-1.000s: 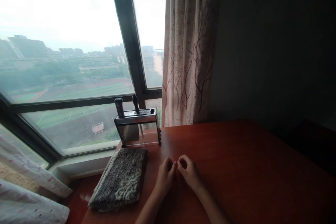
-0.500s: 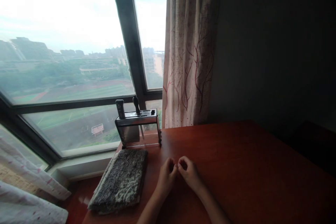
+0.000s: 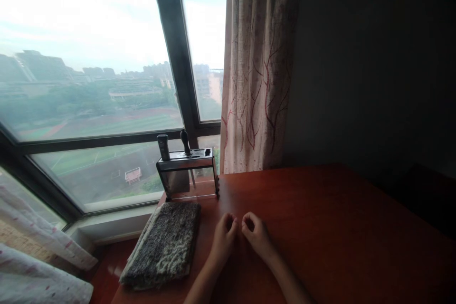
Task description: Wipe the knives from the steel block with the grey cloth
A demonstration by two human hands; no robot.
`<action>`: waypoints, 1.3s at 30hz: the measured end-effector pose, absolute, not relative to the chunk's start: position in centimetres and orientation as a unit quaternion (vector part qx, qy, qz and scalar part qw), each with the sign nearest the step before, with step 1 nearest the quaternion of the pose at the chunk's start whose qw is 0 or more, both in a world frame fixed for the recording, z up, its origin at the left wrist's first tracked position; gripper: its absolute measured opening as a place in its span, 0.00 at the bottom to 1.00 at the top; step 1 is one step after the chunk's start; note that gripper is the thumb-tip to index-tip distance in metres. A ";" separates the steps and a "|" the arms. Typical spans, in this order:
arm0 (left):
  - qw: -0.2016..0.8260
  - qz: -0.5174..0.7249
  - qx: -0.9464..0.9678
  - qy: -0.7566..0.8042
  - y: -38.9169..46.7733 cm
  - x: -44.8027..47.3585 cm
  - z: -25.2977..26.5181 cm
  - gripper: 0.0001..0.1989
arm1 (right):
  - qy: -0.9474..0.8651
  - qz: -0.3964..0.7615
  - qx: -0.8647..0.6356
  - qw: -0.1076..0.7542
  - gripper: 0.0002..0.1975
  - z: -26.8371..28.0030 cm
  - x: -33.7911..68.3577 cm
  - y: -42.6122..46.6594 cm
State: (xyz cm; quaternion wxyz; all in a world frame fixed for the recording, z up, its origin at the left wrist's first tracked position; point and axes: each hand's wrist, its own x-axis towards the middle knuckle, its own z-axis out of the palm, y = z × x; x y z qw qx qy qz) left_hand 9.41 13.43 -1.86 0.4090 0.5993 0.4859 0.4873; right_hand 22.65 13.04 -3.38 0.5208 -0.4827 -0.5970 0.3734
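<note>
Head view: left hand [image 3: 224,232] and right hand [image 3: 255,232] are facing each other over table [image 3: 320,232], just apart, each pressing thumb to fingertips; can't tell if anything tiny is pinched. Folded shaggy mat [image 3: 164,242] is lying near, left of left hand; knife rack [image 3: 185,159] is standing behind mat.

- Left hand [image 3: 225,233] and right hand [image 3: 256,233] were bare.
- Left forearm [image 3: 208,270] and right forearm [image 3: 280,268] were uncovered to the frame edge, slender, smooth in outline, narrowing toward the wrists.
- Fingernail detail was too small to read.
</note>
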 end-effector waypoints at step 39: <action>0.422 0.477 0.602 0.481 13.5 9.4 -2.2 0.12 | -0.613 0.362 -0.489 0.505 0.08 -2.7 22.6 12.8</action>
